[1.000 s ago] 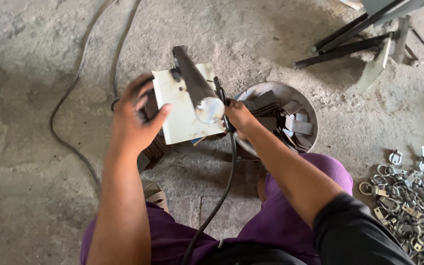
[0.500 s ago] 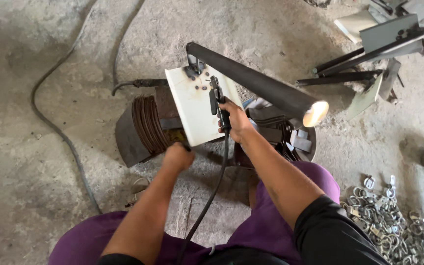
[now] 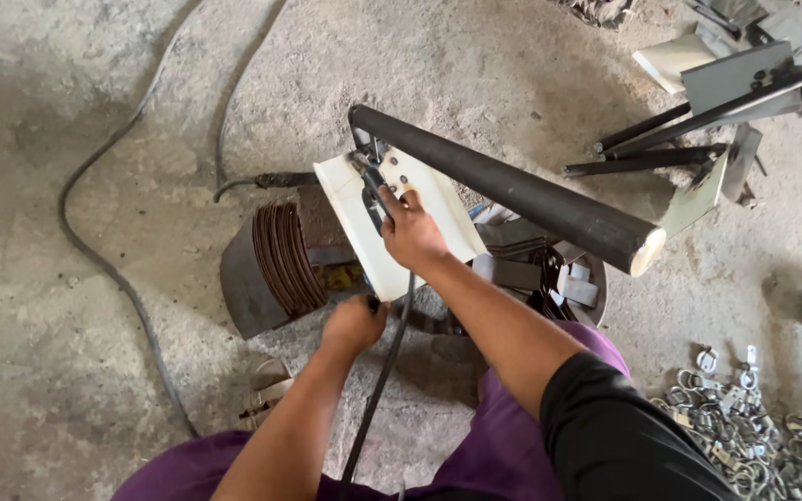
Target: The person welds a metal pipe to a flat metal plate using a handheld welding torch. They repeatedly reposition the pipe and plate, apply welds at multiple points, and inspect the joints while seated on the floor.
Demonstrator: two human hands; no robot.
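Observation:
A white flat metal plate (image 3: 433, 199) with a long dark round bar (image 3: 512, 190) fixed to it stands tilted in front of me. My right hand (image 3: 410, 232) rests on the plate, shut on a dark welding holder (image 3: 370, 190) whose black cable (image 3: 378, 385) runs down toward me. My left hand (image 3: 353, 325) grips the plate's lower edge, its fingers closed around it. Just left of the plate stands a stack of thin rusty curved plates (image 3: 282, 258) against a dark metal block (image 3: 248, 278).
A round bowl of small metal pieces (image 3: 549, 269) sits behind my right arm. A pile of shiny metal clamps (image 3: 754, 427) lies at the lower right. Dark angle-iron frames (image 3: 698, 121) lie at the upper right. Black cables (image 3: 104, 260) cross the concrete floor on the left.
The plate has been tipped up so the bar now points to the right. My left hand left the plate's left side and dropped to its lower edge. The right hand stayed on the holder.

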